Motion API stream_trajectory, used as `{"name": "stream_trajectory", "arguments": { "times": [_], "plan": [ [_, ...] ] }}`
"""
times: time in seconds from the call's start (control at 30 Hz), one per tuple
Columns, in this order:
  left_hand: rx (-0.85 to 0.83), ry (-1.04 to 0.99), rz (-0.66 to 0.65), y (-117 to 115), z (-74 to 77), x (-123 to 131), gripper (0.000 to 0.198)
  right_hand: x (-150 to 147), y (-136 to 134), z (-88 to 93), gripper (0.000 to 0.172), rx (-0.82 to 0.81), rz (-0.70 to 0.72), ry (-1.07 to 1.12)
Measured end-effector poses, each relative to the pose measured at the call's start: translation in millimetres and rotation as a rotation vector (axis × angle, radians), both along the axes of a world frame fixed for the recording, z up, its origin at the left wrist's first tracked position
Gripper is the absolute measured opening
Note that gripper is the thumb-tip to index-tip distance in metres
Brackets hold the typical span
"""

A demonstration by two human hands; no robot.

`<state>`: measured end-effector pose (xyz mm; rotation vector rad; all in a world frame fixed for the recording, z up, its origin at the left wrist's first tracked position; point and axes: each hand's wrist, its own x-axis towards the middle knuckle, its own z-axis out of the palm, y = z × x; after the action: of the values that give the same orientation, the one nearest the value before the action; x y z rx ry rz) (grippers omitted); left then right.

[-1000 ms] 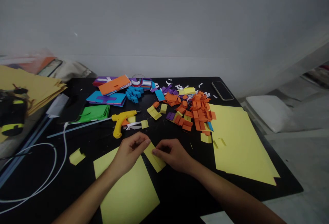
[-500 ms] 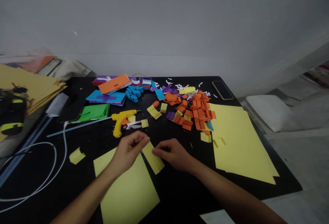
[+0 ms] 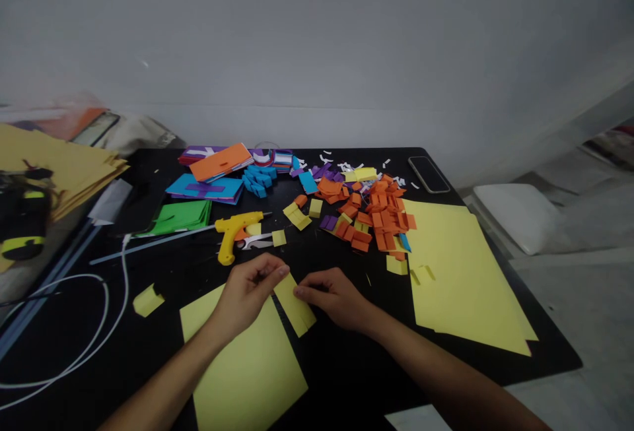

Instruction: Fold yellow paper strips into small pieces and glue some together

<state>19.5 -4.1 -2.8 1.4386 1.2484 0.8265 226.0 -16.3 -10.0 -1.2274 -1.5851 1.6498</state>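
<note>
Both my hands pinch a small yellow paper strip [image 3: 297,309] at the front middle of the black table [image 3: 347,371]. My left hand [image 3: 247,296] grips its upper left end with curled fingers. My right hand [image 3: 331,298] pinches its right edge. Under my left wrist lies a larger yellow sheet [image 3: 242,368]. Just beyond my hands sit a yellow glue gun [image 3: 234,232] and scissors [image 3: 255,242].
A heap of small orange folded pieces [image 3: 371,216] lies behind, with blue pieces [image 3: 260,180], coloured paper stacks [image 3: 208,183] and a phone [image 3: 428,174]. A big yellow sheet [image 3: 460,279] covers the right side. White cable [image 3: 106,312] loops at the left.
Hardly anything differs. The yellow strip has shifted very slightly between my fingers; both hands stay in place.
</note>
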Motion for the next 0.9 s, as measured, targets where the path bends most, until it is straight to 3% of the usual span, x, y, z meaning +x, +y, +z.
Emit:
{"name": "stream_trajectory", "arguments": {
  "times": [0.27,0.5,0.73,0.9],
  "plan": [
    [-0.035,-0.014,0.0,0.1,4.0,0.4,0.034,0.5,-0.9,-1.9,0.031,0.017,-0.017,-0.007],
    [0.039,0.009,0.006,-1.9,3.0,1.2,0.033,-0.1,-1.8,-2.6,0.031,0.027,-0.001,0.0],
    [-0.058,-0.027,-0.02,2.4,4.0,-1.2,0.039,1.4,2.1,-4.1,0.031,0.044,-0.079,0.028],
    [-0.03,-0.02,-0.032,2.5,1.6,-5.4,0.039,0.5,1.6,-5.0,0.032,0.033,-0.083,0.006]
  ]
}}
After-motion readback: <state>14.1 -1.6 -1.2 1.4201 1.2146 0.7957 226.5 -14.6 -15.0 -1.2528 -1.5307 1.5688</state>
